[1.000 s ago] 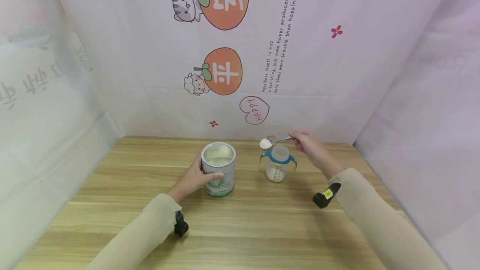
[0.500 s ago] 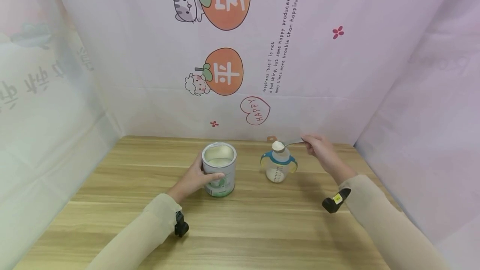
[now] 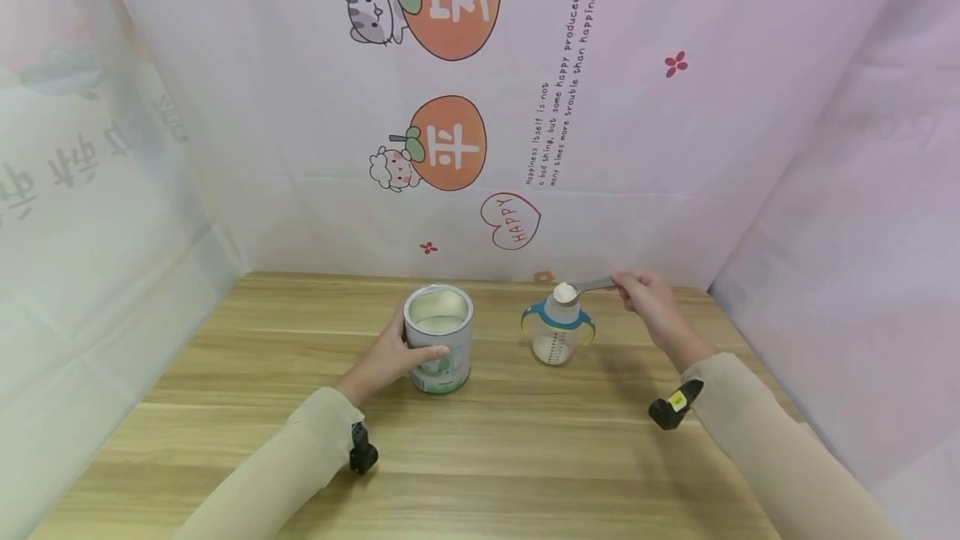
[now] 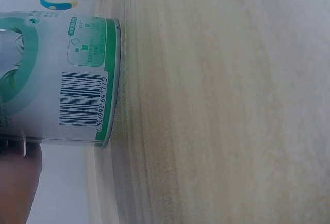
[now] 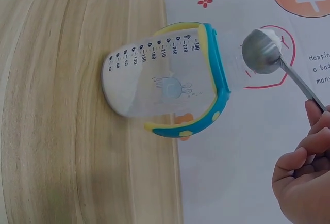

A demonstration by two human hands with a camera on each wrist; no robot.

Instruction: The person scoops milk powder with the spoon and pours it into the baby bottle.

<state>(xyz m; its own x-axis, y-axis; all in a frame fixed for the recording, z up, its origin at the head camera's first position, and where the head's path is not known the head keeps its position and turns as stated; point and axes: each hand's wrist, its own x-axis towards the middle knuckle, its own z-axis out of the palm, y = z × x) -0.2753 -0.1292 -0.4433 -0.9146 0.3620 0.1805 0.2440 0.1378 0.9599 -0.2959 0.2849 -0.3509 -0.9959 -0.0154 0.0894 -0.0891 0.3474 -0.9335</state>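
Observation:
My left hand (image 3: pixel 390 357) grips the side of an open milk powder can (image 3: pixel 441 348), thumb across its front. Pale powder shows inside the can, and its green-edged label with a barcode (image 4: pixel 82 99) faces the left wrist camera. My right hand (image 3: pixel 651 302) pinches the handle of a metal measuring spoon (image 5: pixel 262 52) heaped with white powder. The spoon's bowl is over the mouth of a clear baby bottle (image 5: pixel 154 74), close to its rim. The bottle stands upright, with a blue and yellow two-handled collar (image 3: pixel 558 319) and white powder at the bottom.
Can and bottle stand apart on a wood-grain table (image 3: pixel 480 457). A printed white cloth (image 3: pixel 300 190) hangs behind the table's back edge, with more cloth at both sides. Each wrist wears a small black camera (image 3: pixel 363 448).
My right hand has moved right, bringing the powder-filled spoon from left of the bottle to over its mouth. The left hand and the can have stayed in place.

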